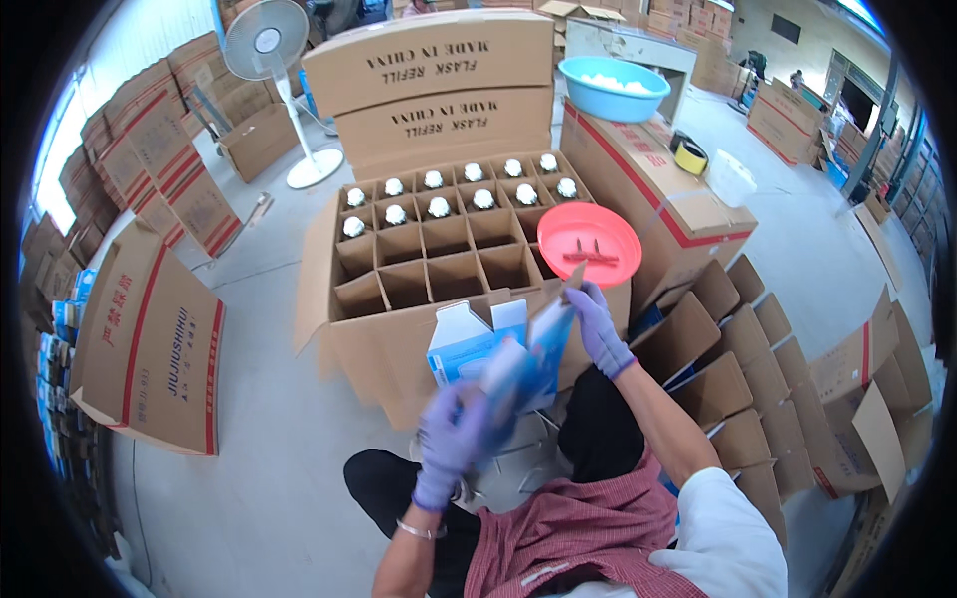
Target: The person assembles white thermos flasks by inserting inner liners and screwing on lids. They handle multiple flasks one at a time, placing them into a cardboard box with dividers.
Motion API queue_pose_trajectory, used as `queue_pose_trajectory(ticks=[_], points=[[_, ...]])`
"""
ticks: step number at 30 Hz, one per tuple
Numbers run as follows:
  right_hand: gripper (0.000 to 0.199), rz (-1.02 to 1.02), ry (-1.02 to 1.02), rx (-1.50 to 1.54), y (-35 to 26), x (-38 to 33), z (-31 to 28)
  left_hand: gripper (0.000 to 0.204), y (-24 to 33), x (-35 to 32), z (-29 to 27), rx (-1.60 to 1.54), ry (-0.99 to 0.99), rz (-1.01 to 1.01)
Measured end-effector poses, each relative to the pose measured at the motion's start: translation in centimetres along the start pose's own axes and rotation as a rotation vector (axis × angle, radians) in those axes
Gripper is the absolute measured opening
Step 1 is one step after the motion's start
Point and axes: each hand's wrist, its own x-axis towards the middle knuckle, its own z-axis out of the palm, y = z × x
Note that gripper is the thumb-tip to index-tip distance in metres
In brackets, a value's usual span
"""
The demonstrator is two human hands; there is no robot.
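In front of me a blue-and-white folding carton (546, 344) is held between my two purple-gloved hands, its lower part smeared by motion. My right hand (601, 329) closes around its upper edge, near a raised flap. The blurred fingers of my left hand (454, 439) wrap its lower side. Another blue-and-white carton panel (464, 339) stands just to the left; whether it is a separate carton I cannot tell. Beyond them sits an open cardboard box (384, 354) with dividers. Silver-topped bottles (439, 206) fill its far rows, and its near compartments show bare cardboard.
A red plate (613, 234) with small reddish-brown pieces rests on the box's right corner. A closed carton (688, 224) at right carries a blue basin (608, 95) and tape rolls (690, 157). Folded cardboard dividers (738, 379) stand near my right arm. A white fan (267, 45) stands far left.
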Motion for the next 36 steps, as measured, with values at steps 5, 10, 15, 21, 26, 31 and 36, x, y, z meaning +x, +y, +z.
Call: queue_pose_trajectory(ticks=[5, 10, 15, 21, 26, 31, 36], points=[[0.043, 0.110, -0.036, 0.070, -1.7, -4.7, 4.3, 0.072, 4.9, -4.3, 3.1, -0.284, -0.405, 0.346], [0.047, -0.067, -0.195, -0.080, -8.8, -9.5, 4.8, 0.055, 3.5, -4.8, 0.7, -0.643, 0.034, 0.177], [0.038, -0.435, -0.780, -0.221, -14.6, -14.6, 5.8, 0.071, 8.7, -5.2, -0.7, -0.336, 0.436, 0.266], [0.023, -0.600, -0.683, -0.915, -15.0, -14.5, 5.6, 0.097, 12.8, -4.5, 0.6, 0.388, -0.340, 0.770], [0.048, -0.624, -0.608, -1.036, -14.6, -14.7, 6.0, 0.066, 12.6, -4.0, 0.8, 0.139, -0.706, 0.643], [0.049, -0.621, -0.403, -0.762, -17.1, -16.8, 7.1, 0.070, 11.8, -0.4, -1.6, 0.334, -0.301, 0.383], [0.064, -0.925, -0.664, -1.242, -16.9, -19.3, 9.2, 0.088, 7.8, 4.0, -2.5, 0.467, -0.288, 0.349]])
